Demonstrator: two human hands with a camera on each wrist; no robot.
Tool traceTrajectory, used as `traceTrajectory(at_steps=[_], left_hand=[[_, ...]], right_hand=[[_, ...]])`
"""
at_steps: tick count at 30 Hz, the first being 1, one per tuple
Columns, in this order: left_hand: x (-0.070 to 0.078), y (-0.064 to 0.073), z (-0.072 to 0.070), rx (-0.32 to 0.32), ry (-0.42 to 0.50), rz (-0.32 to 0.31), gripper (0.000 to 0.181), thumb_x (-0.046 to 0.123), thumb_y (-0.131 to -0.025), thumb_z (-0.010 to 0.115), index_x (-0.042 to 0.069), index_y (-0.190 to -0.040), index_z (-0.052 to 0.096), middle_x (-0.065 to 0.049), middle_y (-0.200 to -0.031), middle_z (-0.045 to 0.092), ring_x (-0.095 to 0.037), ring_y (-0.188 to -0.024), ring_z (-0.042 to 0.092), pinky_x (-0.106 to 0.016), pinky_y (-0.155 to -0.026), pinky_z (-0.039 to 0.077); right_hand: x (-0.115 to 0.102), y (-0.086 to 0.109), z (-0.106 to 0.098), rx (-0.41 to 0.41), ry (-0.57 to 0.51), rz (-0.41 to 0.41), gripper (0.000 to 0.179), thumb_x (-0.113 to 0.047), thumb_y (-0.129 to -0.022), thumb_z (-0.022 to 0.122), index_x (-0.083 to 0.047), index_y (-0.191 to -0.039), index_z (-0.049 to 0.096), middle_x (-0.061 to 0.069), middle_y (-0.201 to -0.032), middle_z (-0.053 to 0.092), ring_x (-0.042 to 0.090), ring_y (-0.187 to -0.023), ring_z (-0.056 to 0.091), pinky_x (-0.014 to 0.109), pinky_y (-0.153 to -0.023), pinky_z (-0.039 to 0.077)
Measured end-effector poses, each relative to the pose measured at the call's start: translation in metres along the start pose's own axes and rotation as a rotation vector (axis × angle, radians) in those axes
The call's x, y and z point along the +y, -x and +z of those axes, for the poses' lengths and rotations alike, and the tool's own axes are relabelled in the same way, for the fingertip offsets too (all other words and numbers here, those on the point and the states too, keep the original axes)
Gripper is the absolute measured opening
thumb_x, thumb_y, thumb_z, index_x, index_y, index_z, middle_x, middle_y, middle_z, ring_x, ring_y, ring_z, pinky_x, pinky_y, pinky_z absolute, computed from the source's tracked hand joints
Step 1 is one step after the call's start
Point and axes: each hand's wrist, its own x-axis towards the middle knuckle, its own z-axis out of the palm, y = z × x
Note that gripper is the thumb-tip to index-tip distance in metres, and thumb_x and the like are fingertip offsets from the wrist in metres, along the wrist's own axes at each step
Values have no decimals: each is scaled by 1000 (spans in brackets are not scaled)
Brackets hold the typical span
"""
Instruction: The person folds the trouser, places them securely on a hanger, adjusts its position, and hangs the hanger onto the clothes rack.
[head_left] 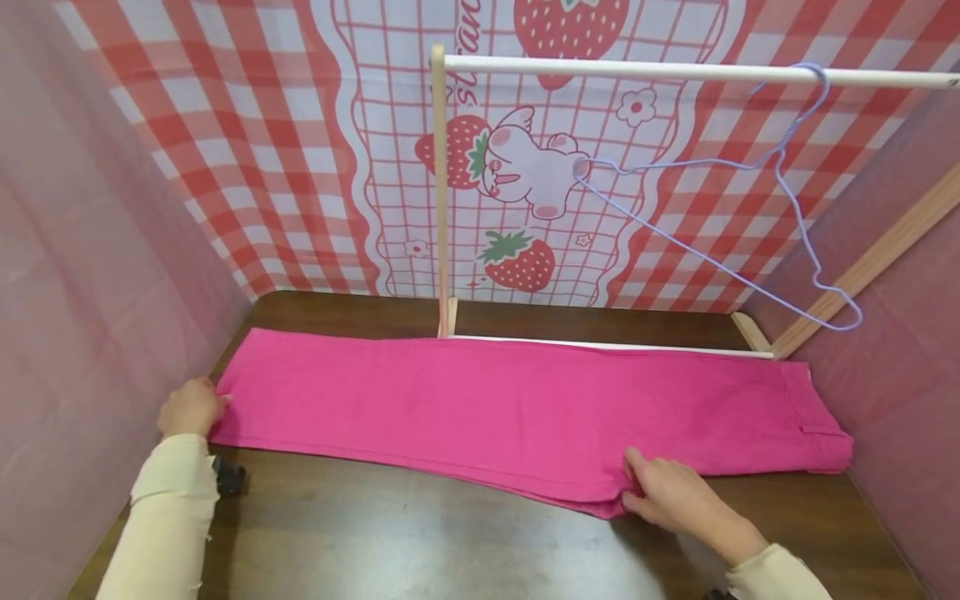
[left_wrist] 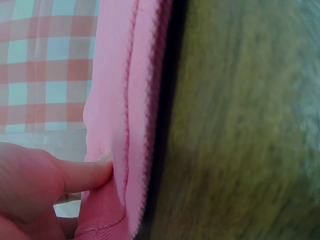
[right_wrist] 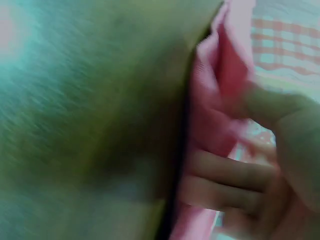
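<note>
- Across the middle of the head frame: pink trousers (head_left: pixel 450 400), laid sideways on the brown bench (head_left: pixel 337 517), folded lengthwise, leg ends at left, waistband (head_left: pixel 813 421) at right.
- Far left, mid-height: left hand (head_left: pixel 190 408) pinching the leg-end edge; left wrist view has the thumb on top of the cloth by a stitched seam.
- Lower right of centre: right hand (head_left: pixel 671 497) gripping the trousers' near edge, where it juts toward the bottom of the frame and layers part slightly; right wrist view blurred, thumb and fingers on the cloth.
- Upper right: lilac hanger (head_left: pixel 781 152) hooked on the rack's white top rail (head_left: pixel 637 70), hanging tilted, nothing on it.
- Centre to right, behind trousers: wooden rack (head_left: pixel 441 192), its white lower rail just beyond the far edge.
- Top, behind rack: red-and-white checked cloth (head_left: pixel 285 125) with strawberry prints.
- Left and right sides: pinkish curtains (head_left: pixel 82 250).
- Bottom corners: cream sleeves (head_left: pixel 153 525) on both arms.
</note>
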Motion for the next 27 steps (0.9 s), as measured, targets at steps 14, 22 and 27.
traceTrajectory(at_steps=[14, 22, 27], left_hand=[[3, 0, 6, 4, 2, 15, 40, 26, -95, 56, -9, -113, 57, -41, -119, 53, -59, -107, 51, -58, -75, 48], [2, -2, 1, -35, -9, -81, 54, 33, -95, 57, -16, -117, 55, -44, -120, 51, -58, -106, 53, -55, -75, 51], [2, -2, -1, -50, -35, -99, 60, 36, -95, 56, -20, -118, 52, -44, -120, 51, -56, -105, 54, -53, -74, 52]], right_hand=[[-25, 11, 17, 113, 85, 362, 39, -8, -71, 71, 0, -90, 38, 7, -50, 49, 30, -42, 52, 41, -37, 38], [-20, 18, 14, 248, 143, 168, 34, 2, -62, 68, -11, -79, 41, -2, -46, 38, 24, -38, 41, 35, -36, 29], [-11, 26, 13, -72, -30, 1, 30, -18, -80, 74, -16, -83, 45, -9, -59, 42, 10, -51, 44, 27, -45, 35]])
